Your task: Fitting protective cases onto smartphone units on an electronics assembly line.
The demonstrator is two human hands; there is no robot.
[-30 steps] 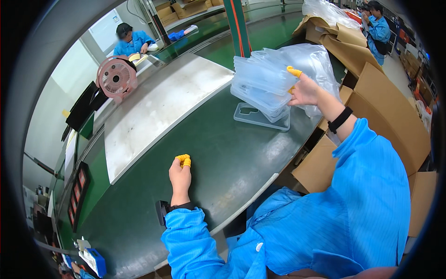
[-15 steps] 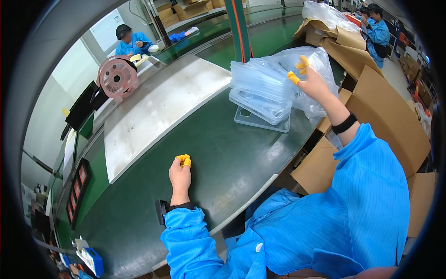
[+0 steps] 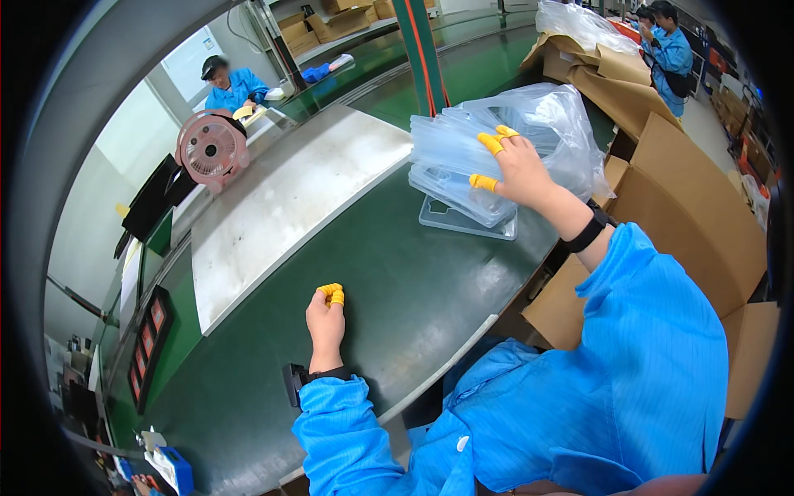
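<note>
A stack of thin clear plastic shells [image 3: 459, 157] leans over at the far right of the green belt, partly inside a crumpled clear bag [image 3: 571, 124]. My right hand [image 3: 521, 169], yellow cots on its fingertips, lies over the right part of this stack. Its thumb is spread from the fingers, and they seem to touch the upper shells. One more clear shell [image 3: 463, 221] lies flat underneath. Lower down, my left hand [image 3: 326, 321] rests over the belt with its yellow-tipped fingers curled in. Nothing shows in that hand.
A white board [image 3: 289, 207] lies across the green belt [image 3: 397, 306]. Beyond it stand a pink fan [image 3: 212, 150] and a seated co-worker [image 3: 236, 87]. Open cardboard boxes [image 3: 686, 215] crowd the right side. A black frame with red panels [image 3: 149, 347] is at left.
My right hand has come down and left from above the bag onto the stack of clear shells. My left hand stays curled in about the same place. The seated co-worker has bent lower.
</note>
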